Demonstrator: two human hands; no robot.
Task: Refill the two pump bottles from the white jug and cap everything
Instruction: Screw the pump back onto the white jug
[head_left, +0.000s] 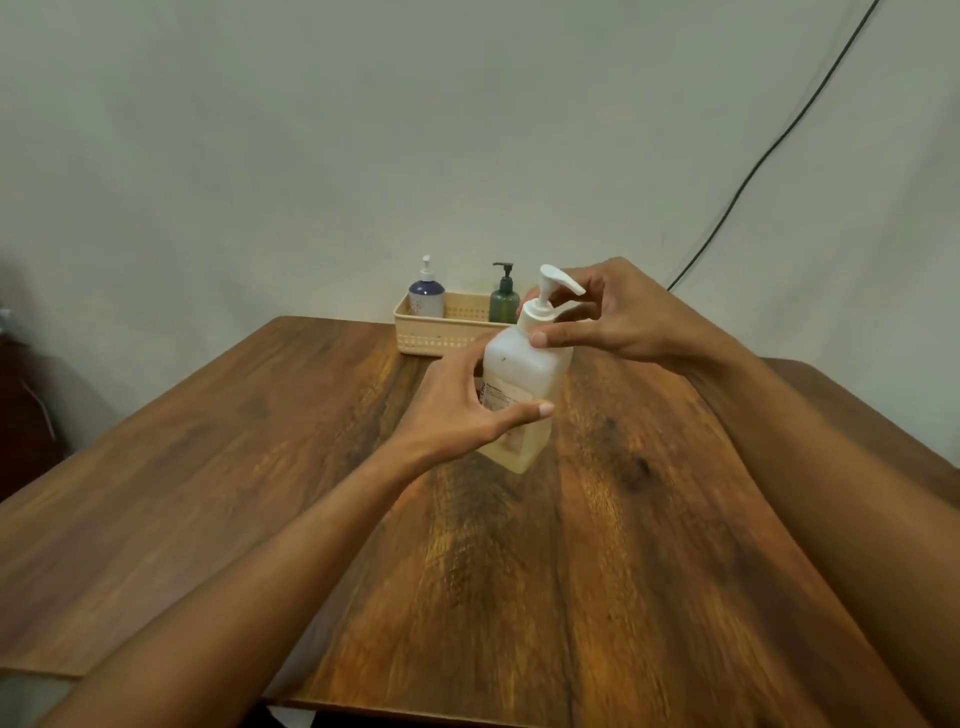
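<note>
Likely loosening the pump head (545, 296) of the white jug (524, 374)

The left hand (457, 410) wraps the tilted jug's body. The right hand (613, 317) has its fingers (550, 340) pinching the collar. Best to hold the body still, twist only the collar, then lift straight. Both pump bottles stand in the basket (431, 338) beyond the fingers.

Over the wooden table (234, 467), the left hand (457, 410) grips the body of the white jug (524, 374), thumb across its front. The jug leans to the right, and a little yellowish liquid shows at its base. Whether its lower corner touches the table cannot be told. The right hand (618, 317) pinches the collar of the jug's pump top (548, 293). At the far edge a beige basket (441, 340) holds a blue-and-white pump bottle (426, 297) and a green pump bottle (504, 304), both upright. A black cable (779, 135) runs down the wall.
</note>
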